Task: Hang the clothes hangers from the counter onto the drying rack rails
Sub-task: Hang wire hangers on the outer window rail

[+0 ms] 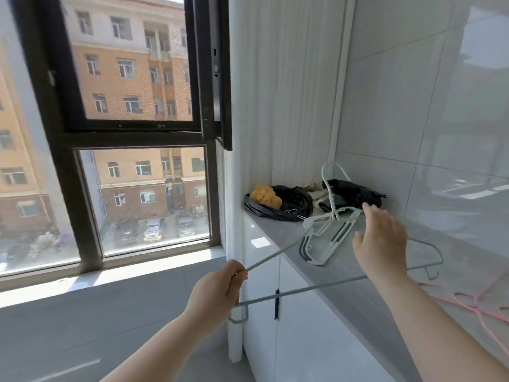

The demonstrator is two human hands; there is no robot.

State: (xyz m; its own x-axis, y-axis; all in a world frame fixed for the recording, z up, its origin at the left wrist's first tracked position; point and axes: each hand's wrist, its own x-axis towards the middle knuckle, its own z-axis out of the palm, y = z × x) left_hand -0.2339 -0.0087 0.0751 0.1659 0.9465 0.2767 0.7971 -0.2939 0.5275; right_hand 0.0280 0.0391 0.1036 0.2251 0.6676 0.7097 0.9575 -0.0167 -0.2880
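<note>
My left hand grips one end of a grey wire hanger that stretches right across the grey counter edge. My right hand hovers open above the counter with fingers straight, over that hanger and just right of a pale green plastic hanger lying flat. Pink hangers lie on the counter at the right. No drying rack is in view.
Black plastic bags, an orange sponge-like thing and dark cloth sit at the counter's far end against the tiled wall. White cabinet doors lie below the counter. A dark-framed window fills the left.
</note>
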